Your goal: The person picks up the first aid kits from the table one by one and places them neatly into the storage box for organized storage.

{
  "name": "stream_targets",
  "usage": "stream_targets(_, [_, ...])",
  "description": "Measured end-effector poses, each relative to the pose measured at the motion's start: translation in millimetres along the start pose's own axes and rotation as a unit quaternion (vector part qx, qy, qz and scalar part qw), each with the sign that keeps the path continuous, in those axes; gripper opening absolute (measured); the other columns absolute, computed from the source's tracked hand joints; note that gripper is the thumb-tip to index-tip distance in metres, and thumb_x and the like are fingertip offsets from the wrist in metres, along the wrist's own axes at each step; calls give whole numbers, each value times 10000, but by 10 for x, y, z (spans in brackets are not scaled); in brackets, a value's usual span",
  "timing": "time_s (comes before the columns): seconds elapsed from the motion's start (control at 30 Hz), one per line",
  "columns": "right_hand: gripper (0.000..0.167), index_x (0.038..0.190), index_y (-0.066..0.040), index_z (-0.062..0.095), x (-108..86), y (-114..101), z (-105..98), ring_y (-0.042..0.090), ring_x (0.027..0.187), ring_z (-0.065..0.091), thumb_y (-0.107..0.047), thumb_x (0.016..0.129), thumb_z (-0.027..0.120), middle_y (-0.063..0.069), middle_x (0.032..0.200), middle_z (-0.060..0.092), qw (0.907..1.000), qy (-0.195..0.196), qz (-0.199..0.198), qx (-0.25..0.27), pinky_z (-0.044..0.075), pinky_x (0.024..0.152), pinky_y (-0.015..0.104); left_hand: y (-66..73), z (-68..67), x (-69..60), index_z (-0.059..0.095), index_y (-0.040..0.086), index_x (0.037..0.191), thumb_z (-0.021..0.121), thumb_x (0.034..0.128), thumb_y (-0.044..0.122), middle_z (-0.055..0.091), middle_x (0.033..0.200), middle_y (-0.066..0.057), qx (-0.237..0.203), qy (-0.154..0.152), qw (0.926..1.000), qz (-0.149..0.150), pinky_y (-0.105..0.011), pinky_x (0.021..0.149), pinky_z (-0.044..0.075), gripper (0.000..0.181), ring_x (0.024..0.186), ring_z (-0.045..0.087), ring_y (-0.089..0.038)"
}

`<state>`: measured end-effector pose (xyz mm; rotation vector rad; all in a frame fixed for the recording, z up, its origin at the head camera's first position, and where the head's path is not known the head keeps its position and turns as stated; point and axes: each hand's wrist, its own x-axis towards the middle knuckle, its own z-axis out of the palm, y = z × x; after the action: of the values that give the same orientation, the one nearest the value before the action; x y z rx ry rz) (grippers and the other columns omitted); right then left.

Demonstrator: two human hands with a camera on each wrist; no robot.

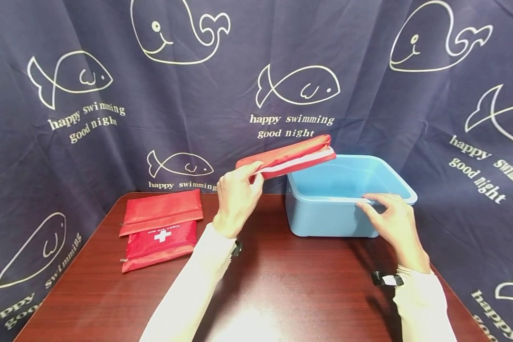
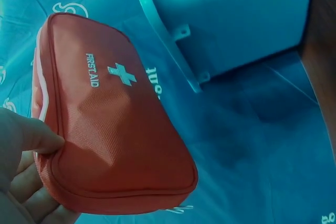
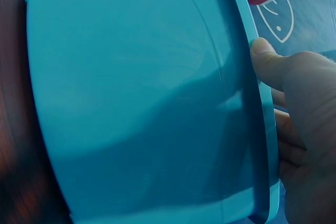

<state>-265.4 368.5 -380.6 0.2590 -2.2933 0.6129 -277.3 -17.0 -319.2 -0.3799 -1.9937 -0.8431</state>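
Observation:
My left hand [image 1: 238, 197] holds a red first aid pouch [image 1: 288, 156] by its near end, lifted above the table and tilted, its far end by the left rim of a blue plastic bin [image 1: 331, 219]. In the left wrist view the thumb lies on the front of the pouch [image 2: 113, 129], which bears a pale cross and "FIRST AID", with the fingers behind it. My right hand [image 1: 394, 227] grips the bin's near rim towards the right. The right wrist view has the thumb at the rim [image 3: 266, 129] and the fingers past it. Part of the bin's inside is hidden.
Two flat red zipped pouches lie at the table's left, an upper one [image 1: 164, 209] overlapping a lower one [image 1: 164, 244] with a white cross. The brown table [image 1: 282, 285] meets a dark blue curtain [image 1: 231, 109] at the back and sides.

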Motion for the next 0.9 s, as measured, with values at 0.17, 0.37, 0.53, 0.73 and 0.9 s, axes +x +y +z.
stream_targets(0.17, [275,1058,-131,821,-6,11,-5,351,1003,677,-251,816,877,121,1014,781,10000,-22,44,12,414,867,422,116,120,39,828,263,1088,655,896,118,797,902,13,-42,-60,10000,56,-431,575,524,297,720,739,-278])
stream_targets(0.37, [292,1060,-116,819,-7,-13,-2,347,1011,672,-250,809,884,121,1016,782,9999,44,85,42,414,871,416,265,257,85,824,278,1060,646,899,109,787,869,32,-145,-145,9997,145,-400,557,509,294,695,723,-254])
stream_targets(0.53, [301,1064,-112,818,-13,-18,15,351,1021,665,-246,803,888,123,1021,783,9999,85,34,65,413,875,414,375,349,118,828,269,1060,651,894,91,786,857,37,-302,-158,9993,157,-379,557,506,301,670,709,-236])
stream_targets(0.73, [316,1081,-109,816,-11,-29,10,349,1037,665,-238,801,888,119,1038,786,9999,48,101,38,421,882,431,495,459,115,827,270,1074,662,888,97,788,865,30,-327,-176,9993,110,-380,573,523,303,672,715,-246])
stream_targets(0.9, [309,1066,-104,817,-4,-36,2,349,1028,665,-230,794,891,119,1030,787,9999,87,54,25,421,873,421,600,565,107,822,276,1092,672,891,110,787,871,35,-375,-199,9991,65,-368,576,522,302,675,713,-243])
